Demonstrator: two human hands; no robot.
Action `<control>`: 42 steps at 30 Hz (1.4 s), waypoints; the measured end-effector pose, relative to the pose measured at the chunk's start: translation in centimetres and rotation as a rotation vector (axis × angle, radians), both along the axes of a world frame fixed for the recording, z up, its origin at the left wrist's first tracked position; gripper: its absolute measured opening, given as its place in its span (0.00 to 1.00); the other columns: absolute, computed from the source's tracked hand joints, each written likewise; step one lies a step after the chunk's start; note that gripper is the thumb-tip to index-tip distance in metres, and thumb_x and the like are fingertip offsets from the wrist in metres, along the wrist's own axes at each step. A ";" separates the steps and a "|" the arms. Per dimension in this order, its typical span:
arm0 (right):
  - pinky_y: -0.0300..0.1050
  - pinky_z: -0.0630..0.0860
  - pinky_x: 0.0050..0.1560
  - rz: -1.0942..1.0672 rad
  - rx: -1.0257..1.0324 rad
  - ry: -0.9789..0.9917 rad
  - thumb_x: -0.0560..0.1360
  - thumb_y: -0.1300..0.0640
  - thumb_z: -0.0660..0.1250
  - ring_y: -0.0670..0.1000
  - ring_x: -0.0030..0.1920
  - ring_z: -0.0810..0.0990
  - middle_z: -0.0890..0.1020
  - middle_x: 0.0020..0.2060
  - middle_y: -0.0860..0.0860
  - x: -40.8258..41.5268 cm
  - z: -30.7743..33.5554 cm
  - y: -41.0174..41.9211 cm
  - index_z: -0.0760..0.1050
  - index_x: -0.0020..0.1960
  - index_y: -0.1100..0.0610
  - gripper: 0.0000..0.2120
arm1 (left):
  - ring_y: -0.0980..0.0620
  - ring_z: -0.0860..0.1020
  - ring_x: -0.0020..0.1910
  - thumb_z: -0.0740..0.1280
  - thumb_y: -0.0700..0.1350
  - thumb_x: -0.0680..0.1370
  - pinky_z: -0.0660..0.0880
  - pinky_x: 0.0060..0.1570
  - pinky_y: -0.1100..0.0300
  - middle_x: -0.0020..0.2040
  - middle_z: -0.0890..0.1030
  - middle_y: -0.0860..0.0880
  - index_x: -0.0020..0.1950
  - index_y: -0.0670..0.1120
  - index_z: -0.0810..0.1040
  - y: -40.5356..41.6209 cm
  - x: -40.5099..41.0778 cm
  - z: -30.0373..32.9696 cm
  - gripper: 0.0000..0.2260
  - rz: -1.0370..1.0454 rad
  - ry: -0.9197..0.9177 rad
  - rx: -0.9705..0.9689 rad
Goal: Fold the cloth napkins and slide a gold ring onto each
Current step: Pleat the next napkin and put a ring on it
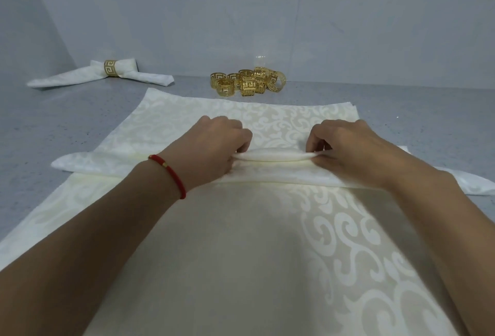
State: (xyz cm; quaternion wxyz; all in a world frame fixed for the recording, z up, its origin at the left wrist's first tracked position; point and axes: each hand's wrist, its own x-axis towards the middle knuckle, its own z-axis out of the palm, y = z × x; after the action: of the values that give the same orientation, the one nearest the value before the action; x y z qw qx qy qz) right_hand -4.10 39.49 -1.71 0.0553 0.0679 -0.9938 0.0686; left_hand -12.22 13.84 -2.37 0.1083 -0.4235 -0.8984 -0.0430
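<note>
Working on the grey speckled table (67,132), we've got the cream damask napkin (267,255) spread flat — left hand (214,145) and right hand (348,148) both pinching its rolled fold. Beyond: a finished ringed napkin (101,75) far left, then the pile of gold cut-out rings (249,82).

Just a speckled grey table (80,126), a plain pale wall (241,14) behind it, and a red string bracelet (171,174) with a gold bead.
</note>
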 end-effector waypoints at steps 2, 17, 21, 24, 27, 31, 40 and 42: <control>0.45 0.69 0.58 0.001 -0.062 -0.065 0.79 0.54 0.67 0.43 0.48 0.77 0.79 0.46 0.41 0.6 0.4 0.2 0.75 0.49 0.44 0.04 | 0.53 0.73 0.46 0.68 0.40 0.75 0.68 0.44 0.60 0.47 0.75 0.54 0.50 0.51 0.76 -0.7 0.2 0.3 0.07 0.039 -0.167 -0.006; 0.41 0.68 0.35 0.034 -0.029 -0.102 0.73 0.59 0.68 0.45 0.38 0.73 0.75 0.37 0.44 1.5 1.3 -1.4 0.67 0.41 0.44 0.13 | 0.51 0.71 0.45 0.68 0.43 0.75 0.69 0.42 0.57 0.41 0.75 0.55 0.46 0.50 0.75 -1.3 0.7 0.7 0.04 -0.048 0.018 -0.003; 0.38 0.68 0.35 0.038 -0.045 -0.273 0.73 0.59 0.71 0.46 0.37 0.72 0.75 0.38 0.44 2.0 1.7 -1.3 0.68 0.43 0.43 0.14 | 0.54 0.71 0.43 0.68 0.41 0.73 0.68 0.41 0.62 0.42 0.72 0.57 0.48 0.53 0.72 -1.5 1.7 1.4 0.10 -0.036 -0.245 -0.151; 0.38 0.70 0.38 -0.005 -0.102 -0.378 0.74 0.48 0.71 0.43 0.37 0.75 0.78 0.40 0.43 2.6 2.2 -0.9 0.71 0.46 0.43 0.09 | 0.57 0.73 0.45 0.68 0.46 0.77 0.73 0.47 0.60 0.45 0.75 0.57 0.50 0.56 0.75 -2.0 2.1 2.1 0.05 0.006 -0.411 -0.154; 0.41 0.71 0.38 -0.025 -0.159 -0.222 0.75 0.38 0.64 0.42 0.35 0.77 0.80 0.33 0.40 2.5 2.1 -1.4 0.74 0.44 0.44 0.10 | 0.60 0.75 0.43 0.66 0.51 0.80 0.71 0.43 0.64 0.42 0.78 0.57 0.47 0.57 0.78 -2.1 1.9 2.1 0.03 -0.008 -0.399 -0.058; 0.47 0.71 0.42 -0.046 -0.057 0.104 0.79 0.34 0.57 0.46 0.41 0.77 0.80 0.37 0.42 1.1 0.5 -4.2 0.77 0.48 0.46 0.18 | 0.60 0.77 0.39 0.73 0.52 0.75 0.71 0.38 0.64 0.38 0.80 0.55 0.48 0.56 0.77 -1.6 1.4 1.3 0.06 0.051 -0.457 0.052; 0.53 0.53 0.74 -0.032 -0.118 -0.092 0.79 0.32 0.52 0.50 0.77 0.58 0.66 0.74 0.46 -1.0 -3.2 -7.7 0.64 0.75 0.46 0.29 | 0.60 0.73 0.42 0.69 0.56 0.78 0.67 0.37 0.64 0.45 0.75 0.57 0.50 0.54 0.76 -0.9 1.2 1.8 0.08 0.180 -0.469 -0.168; 0.54 0.51 0.76 -0.041 -0.145 -0.151 0.78 0.31 0.56 0.49 0.79 0.55 0.64 0.76 0.46 -0.9 -2.8 -6.9 0.62 0.76 0.45 0.31 | 0.60 0.74 0.43 0.68 0.58 0.78 0.69 0.40 0.61 0.46 0.76 0.57 0.49 0.55 0.74 -0.6 1.0 2.5 0.08 0.181 -0.481 -0.255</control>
State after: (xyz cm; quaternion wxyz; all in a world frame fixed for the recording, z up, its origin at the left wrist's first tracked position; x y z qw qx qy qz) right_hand -5.02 32.61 -4.46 -0.0138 0.0378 -0.9887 0.1443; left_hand -11.21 13.28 0.08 -0.1587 -0.3294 -0.9306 -0.0193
